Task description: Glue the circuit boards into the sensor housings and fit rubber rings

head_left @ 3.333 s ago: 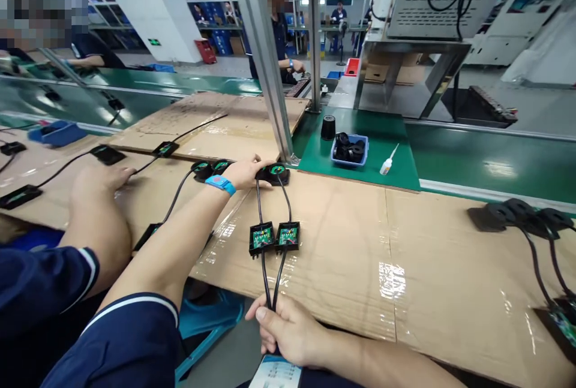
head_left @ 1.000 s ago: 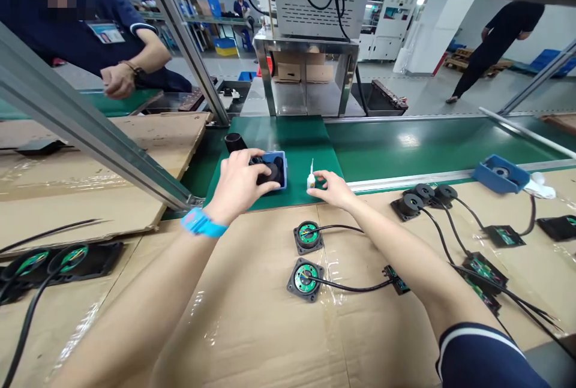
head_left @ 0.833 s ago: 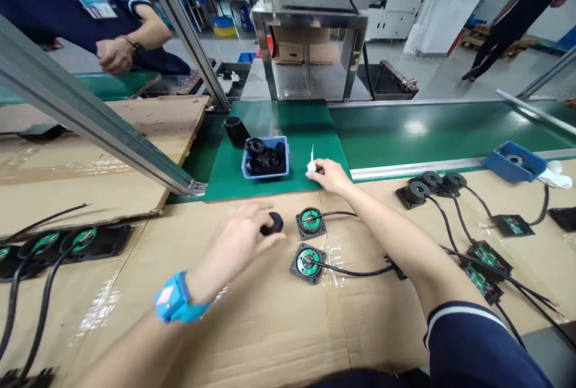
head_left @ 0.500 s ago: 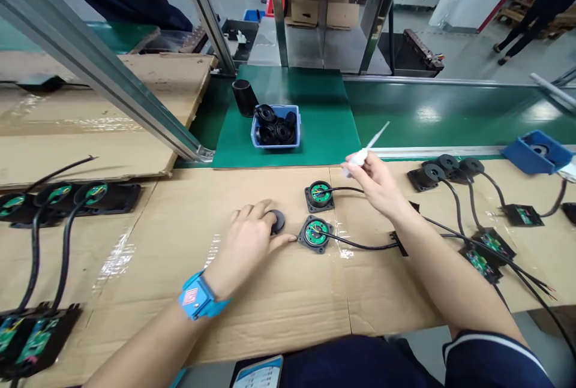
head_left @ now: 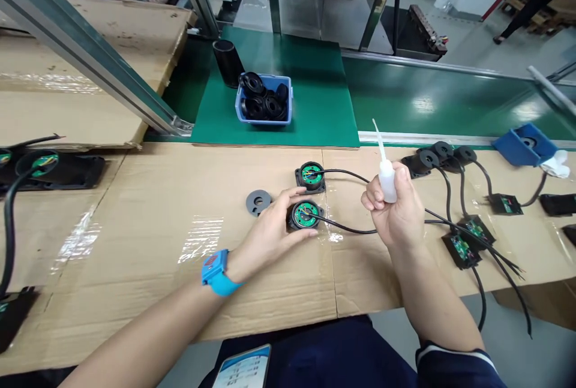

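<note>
Since half a second ago the left hand [head_left: 272, 229] has let go of the grey ring [head_left: 258, 201], which now lies flat on the cardboard [head_left: 180, 268] just left of the fingers, and has slid right onto the nearer round part [head_left: 305, 214]. Its fingers and thumb grip the black rim of that part, whose green board faces up. The right hand [head_left: 398, 211] has drawn back toward the near edge of the cardboard and is closed around a small white bottle [head_left: 386, 173], held upright with its thin nozzle pointing up and slightly left.

A second round part [head_left: 311, 175] sits just behind the first, apart from both hands. Black cables [head_left: 351, 229] run from both parts to the right, passing under the right hand toward small open boxes [head_left: 468, 238] with green boards. Near the far edge, on a green mat [head_left: 315, 106], a blue tray [head_left: 288, 113] holds more black rings, with a black cup [head_left: 226, 62] just beside it on the left. A blue wristband [head_left: 217, 272] is on the left wrist.
</note>
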